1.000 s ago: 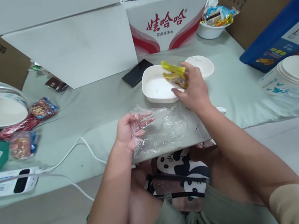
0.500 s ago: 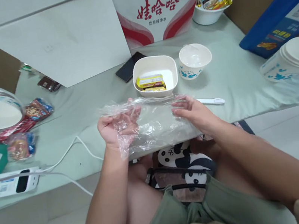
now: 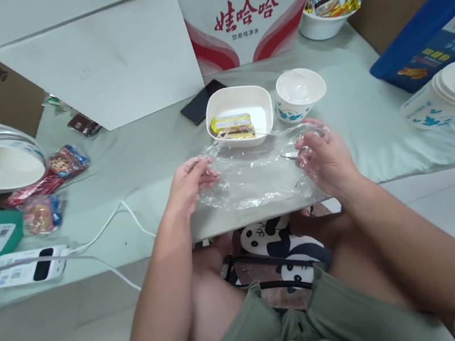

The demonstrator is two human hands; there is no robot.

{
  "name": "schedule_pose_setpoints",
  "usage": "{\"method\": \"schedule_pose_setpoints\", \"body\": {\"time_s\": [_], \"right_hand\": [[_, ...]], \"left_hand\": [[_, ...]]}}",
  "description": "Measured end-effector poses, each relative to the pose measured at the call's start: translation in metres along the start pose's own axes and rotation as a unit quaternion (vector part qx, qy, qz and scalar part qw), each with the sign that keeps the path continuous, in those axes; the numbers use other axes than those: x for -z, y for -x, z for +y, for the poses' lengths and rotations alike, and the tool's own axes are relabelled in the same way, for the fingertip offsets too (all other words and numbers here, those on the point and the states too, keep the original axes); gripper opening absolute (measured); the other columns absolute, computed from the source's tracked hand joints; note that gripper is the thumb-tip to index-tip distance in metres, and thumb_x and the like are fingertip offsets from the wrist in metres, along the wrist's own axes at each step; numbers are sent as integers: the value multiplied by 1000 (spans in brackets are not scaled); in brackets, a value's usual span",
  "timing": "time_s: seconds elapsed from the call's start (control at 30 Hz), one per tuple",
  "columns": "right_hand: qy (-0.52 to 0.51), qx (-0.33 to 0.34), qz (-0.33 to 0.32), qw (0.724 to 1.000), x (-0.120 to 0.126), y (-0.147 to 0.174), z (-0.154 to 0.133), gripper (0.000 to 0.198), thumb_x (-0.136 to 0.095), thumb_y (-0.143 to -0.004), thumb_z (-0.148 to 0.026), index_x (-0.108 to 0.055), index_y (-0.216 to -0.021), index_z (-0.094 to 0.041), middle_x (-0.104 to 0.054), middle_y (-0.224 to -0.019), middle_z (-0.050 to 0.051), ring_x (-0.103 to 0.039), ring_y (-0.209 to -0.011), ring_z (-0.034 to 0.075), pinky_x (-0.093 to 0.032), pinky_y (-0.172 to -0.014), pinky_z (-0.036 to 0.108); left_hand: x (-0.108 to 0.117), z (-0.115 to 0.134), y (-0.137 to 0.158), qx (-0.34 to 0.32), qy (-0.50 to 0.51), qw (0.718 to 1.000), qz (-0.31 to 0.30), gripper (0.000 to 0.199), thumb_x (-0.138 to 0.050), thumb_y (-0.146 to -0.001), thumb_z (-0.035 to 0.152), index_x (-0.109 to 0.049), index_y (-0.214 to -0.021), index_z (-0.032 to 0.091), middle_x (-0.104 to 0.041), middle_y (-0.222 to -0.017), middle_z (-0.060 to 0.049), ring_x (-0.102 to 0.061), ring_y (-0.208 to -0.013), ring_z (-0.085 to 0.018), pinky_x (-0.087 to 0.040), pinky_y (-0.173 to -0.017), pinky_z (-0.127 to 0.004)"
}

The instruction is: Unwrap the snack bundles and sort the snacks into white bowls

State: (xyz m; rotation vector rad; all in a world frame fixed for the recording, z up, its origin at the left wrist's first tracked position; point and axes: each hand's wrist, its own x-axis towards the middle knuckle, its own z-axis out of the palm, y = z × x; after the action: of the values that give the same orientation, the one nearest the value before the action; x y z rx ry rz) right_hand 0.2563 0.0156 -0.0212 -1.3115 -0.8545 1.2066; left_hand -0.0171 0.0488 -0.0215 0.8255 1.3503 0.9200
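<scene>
A thin sheet of clear plastic film is stretched between my two hands above the table's front edge. My left hand pinches its left side, thumb against fingers. On the other side my right hand has curled fingers inside the film's edge. Just beyond the film stands a white square-cornered bowl with yellow snack packets in it; the film's far edge overlaps the bowl's near side. Right of the bowl is a paper cup with a blue leaf print and clear plastic in its mouth.
A phone lies behind the bowl by a white carton. Stacked paper cups and a blue package are at right. Snack packs, a power strip and a cable occupy the left.
My hands have moved apart, spreading the film wider. The left hand has turned from palm-up under the film to pinching its side; the right hand has moved right and up.
</scene>
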Motion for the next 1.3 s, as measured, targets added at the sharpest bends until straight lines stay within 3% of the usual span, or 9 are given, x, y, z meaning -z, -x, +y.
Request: {"method": "schedule_pose_setpoints", "body": {"time_s": [0.13, 0.27, 0.4, 0.53, 0.77, 0.9, 0.97, 1.13, 1.3], "right_hand": [[15, -44, -40, 998, 1, 4, 2, 44, -87, -62, -45, -58, -87, -24, -63, -77, -4, -61, -62, 10, -54, -61, 28], [56, 19, 14, 998, 9, 4, -2, 31, -77, -76, -41, -55, -93, -26, -69, -81, -4, -60, -53, 8, -47, -48, 23], [79, 59, -16, 995, 18, 7, -9, 26, -70, -84, -35, -59, -107, -29, -72, -81, -4, -42, -36, 4, -29, -35, 22], [102, 34, -37, 993, 21, 10, -10, 31, -70, -84, -35, -62, -113, -27, -74, -81, -2, -38, -35, 5, -28, -36, 24], [181, 30, 28, 983, 31, 0, -3, 24, -71, -84, -45, -73, -95, -24, -74, -75, 0, -42, -38, 6, -33, -39, 25], [169, 36, 12, 985, 32, -1, -3, 32, -70, -86, -55, -71, -96, -25, -69, -64, -2, -40, -36, 8, -32, -38, 26], [137, 20, -4, 990, 31, -1, -4, 34, -73, -83, -56, -70, -98, -26, -67, -62, -3, -39, -35, 8, -30, -37, 25], [35, 11, -21, 999, 30, -2, -9, 48, -91, -56, -40, -69, -96, -27, -70, -74, -4, -53, -50, 11, -41, -46, 25], [22, -11, 5, 1000, 27, -2, -12, 29, -84, -63, -38, -66, -82, -25, -67, -67, -3, -54, -51, 11, -40, -46, 24]], "left_hand": [[-3, 4, 3, -30, 53, 998, 10, 21, -74, -71, 29, -63, -86, 19, -71, -66, 0, -74, -63, -16, -52, -53, -20], [7, 5, 2, -26, 65, 998, 0, 22, -71, -60, 20, -63, -80, 17, -74, -70, -3, -75, -67, -16, -55, -60, -21], [17, 3, -1, 77, 27, 991, -102, 40, -76, -64, 38, -72, -96, 14, -78, -79, -12, -76, -71, -23, -53, -53, -23], [11, -1, -2, 102, -60, 977, -179, 34, -86, -62, 40, -73, -79, 14, -73, -64, -9, -67, -52, -17, -44, -44, -21], [6, -6, -6, -80, -27, 996, -30, 18, -81, -72, 32, -72, -77, 17, -62, -53, 1, -51, -41, -7, -34, -39, -17], [9, -7, -5, -39, -25, 994, -95, 36, -80, -69, 26, -70, -103, 22, -68, -60, 1, -65, -48, -14, -43, -44, -19], [8, -6, -4, -39, -15, 992, -115, 35, -80, -68, 27, -68, -101, 22, -66, -58, 2, -62, -45, -14, -42, -41, -20], [9, 3, -2, -98, 107, 987, -73, 29, -82, -59, 20, -63, -80, 21, -67, -62, 4, -61, -51, -9, -50, -52, -18], [11, 3, -4, -105, 101, 988, -60, 41, -86, -56, 16, -61, -89, 23, -70, -71, 4, -68, -63, -12, -55, -61, -21]]}}
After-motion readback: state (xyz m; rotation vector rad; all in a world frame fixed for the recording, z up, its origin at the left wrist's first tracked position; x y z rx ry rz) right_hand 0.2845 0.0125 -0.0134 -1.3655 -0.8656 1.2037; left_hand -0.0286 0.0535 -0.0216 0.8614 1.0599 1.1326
